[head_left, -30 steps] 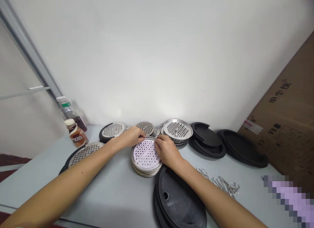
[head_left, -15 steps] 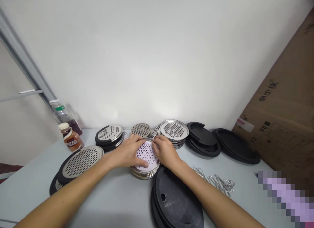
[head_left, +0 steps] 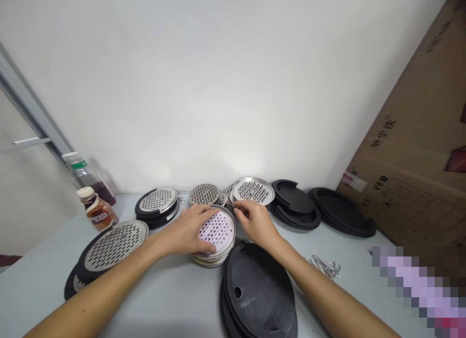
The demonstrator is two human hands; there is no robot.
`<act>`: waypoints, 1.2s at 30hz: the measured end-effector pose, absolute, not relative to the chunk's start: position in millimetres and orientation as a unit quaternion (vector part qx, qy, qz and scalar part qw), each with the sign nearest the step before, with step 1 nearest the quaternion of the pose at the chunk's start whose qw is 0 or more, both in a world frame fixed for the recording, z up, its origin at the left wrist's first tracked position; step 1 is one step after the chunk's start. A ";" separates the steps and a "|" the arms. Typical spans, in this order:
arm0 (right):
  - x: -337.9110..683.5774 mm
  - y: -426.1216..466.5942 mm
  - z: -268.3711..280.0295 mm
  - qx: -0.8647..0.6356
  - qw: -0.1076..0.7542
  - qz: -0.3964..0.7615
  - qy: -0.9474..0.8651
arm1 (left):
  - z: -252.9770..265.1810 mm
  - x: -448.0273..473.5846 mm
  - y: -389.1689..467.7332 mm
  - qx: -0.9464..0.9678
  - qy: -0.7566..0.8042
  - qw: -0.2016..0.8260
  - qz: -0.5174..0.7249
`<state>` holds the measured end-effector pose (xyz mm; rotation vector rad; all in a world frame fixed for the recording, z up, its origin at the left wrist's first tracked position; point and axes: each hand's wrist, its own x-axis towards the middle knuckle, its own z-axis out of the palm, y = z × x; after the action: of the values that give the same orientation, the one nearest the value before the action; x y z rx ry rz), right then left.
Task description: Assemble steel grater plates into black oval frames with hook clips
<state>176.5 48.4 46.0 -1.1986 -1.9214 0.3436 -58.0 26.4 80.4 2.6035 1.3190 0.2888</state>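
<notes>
A round metal grater disc (head_left: pixel 217 229) with a pinkish tint lies on top of a stack of metal discs (head_left: pixel 213 262) in the middle of the table. My left hand (head_left: pixel 187 231) spans its left side, fingers at the far rim and thumb over the near edge. To the right of that stack is my right hand (head_left: pixel 257 221), fingertips pinched together just off the disc's rim; whatever they hold, if anything, is hidden. Right behind it stands another stack topped by a silver grater disc (head_left: pixel 254 191). Black oval plastic bases (head_left: pixel 260 289) lie in front of my right hand.
Grater discs in black holders (head_left: pixel 115 246) lie at the left, more (head_left: pixel 158 201) behind. A smaller grater disc (head_left: pixel 204 194) sits by the wall. Black trays (head_left: pixel 342 212) are at back right, wire hooks (head_left: pixel 325 267) in front. Bottles (head_left: pixel 96 209) stand left, a carton (head_left: pixel 407 183) right.
My right hand has come off the rim of the pinkish grater disc and moved slightly right. My left hand stays on the disc. The view has shifted a little.
</notes>
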 end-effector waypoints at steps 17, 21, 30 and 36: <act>189.9 41.9 58.3 -0.480 0.436 0.145 -0.747 | 89.5 -76.0 105.8 0.804 0.556 0.022 0.211; 201.7 32.0 63.5 -0.480 0.439 0.160 -0.742 | 78.3 -67.8 135.5 0.810 0.553 0.039 0.192; 243.0 9.6 42.8 -0.526 0.446 0.180 -0.701 | 108.5 -160.5 56.6 0.682 0.693 -0.011 0.231; 242.0 10.2 41.3 -0.524 0.457 0.232 -0.680 | 93.8 -265.8 -21.1 0.545 0.820 0.094 0.149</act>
<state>242.0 10.2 41.3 -1.2917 -1.6755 0.5719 -265.8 -21.1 93.8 1.6158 2.4311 0.4423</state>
